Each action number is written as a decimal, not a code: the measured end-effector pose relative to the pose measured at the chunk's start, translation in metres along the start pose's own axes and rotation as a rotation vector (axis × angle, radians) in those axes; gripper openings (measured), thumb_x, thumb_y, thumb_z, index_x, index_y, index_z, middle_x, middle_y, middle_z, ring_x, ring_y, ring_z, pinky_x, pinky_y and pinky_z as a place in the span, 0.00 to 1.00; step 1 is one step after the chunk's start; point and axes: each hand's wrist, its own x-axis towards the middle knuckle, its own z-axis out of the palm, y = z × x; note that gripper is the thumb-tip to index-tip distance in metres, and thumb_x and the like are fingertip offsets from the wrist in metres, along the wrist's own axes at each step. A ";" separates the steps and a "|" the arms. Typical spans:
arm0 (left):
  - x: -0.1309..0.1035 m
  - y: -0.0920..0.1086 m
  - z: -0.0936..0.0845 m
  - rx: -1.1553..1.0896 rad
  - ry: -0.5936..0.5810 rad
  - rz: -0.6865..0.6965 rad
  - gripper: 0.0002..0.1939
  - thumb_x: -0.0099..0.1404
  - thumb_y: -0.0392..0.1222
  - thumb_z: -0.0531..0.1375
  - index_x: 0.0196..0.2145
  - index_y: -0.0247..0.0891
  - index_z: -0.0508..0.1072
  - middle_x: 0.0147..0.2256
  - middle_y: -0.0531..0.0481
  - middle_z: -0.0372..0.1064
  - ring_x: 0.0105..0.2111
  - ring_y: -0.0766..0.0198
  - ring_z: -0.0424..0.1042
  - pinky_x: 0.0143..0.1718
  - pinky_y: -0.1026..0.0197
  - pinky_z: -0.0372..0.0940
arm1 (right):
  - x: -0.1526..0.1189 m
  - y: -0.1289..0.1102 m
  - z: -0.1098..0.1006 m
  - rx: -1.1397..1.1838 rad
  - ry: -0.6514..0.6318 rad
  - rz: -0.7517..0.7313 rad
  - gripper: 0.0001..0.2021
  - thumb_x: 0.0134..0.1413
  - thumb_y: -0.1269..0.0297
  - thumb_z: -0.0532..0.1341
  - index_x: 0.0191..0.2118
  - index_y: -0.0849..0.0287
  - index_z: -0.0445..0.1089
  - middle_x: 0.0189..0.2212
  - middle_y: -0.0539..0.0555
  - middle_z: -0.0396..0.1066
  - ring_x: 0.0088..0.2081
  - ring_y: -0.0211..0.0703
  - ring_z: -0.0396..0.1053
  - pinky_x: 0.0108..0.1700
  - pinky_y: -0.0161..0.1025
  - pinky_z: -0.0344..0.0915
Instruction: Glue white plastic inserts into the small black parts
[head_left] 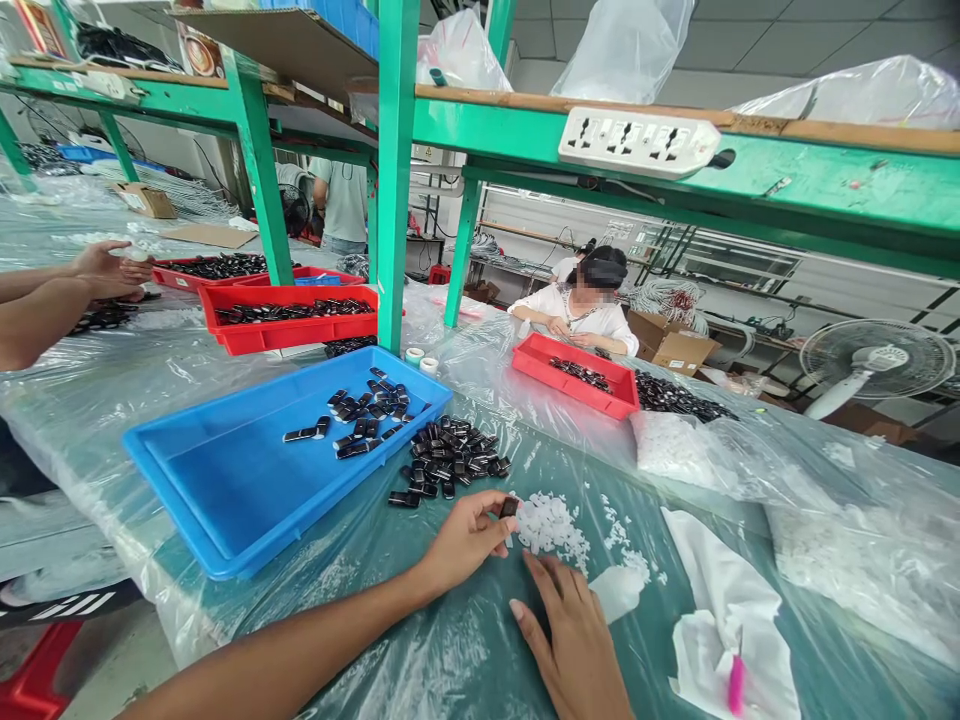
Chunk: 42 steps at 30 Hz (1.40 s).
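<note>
The left hand (472,535) pinches one small black piece (510,507) between its thumb and fingers, and the fingertips cover part of it, so I can't see its whole shape. Something pale pokes out just under the piece, but it is too small to make out. The right hand (574,635) is just below and to the right of those fingers, held low with its thumb and fingers apart and nothing in its grip that I can see; its wrist is cut off by the bottom edge. I can't tell if its fingertips touch the table. Just past both hands' fingers lies a heap of little white bits (559,530), too tiny to tell one from another. A pile of black pieces (454,455) sits beyond the left fingers, and some lie on top of others and hide them. Left of that is a blue tray (217,470) with more black pieces at its far end. Right of the right fingers is a crumpled white cloth (727,590) with a pink thing (736,685) on it, and I can't say what that is. Far to the left of the fingers, another person's hands (112,270) reach in, the arms cut off at the side. Across the table, someone in white (544,305) sits partly behind a red tray (536,350).
</note>
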 end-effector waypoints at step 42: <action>-0.017 0.001 0.014 0.061 -0.519 -0.031 0.19 0.60 0.53 0.59 0.29 0.31 0.72 0.24 0.52 0.62 0.23 0.68 0.64 0.25 0.68 0.58 | -0.006 -0.004 -0.011 0.695 0.476 0.271 0.08 0.52 0.59 0.61 0.32 0.55 0.75 0.33 0.53 0.74 0.36 0.44 0.72 0.39 0.37 0.66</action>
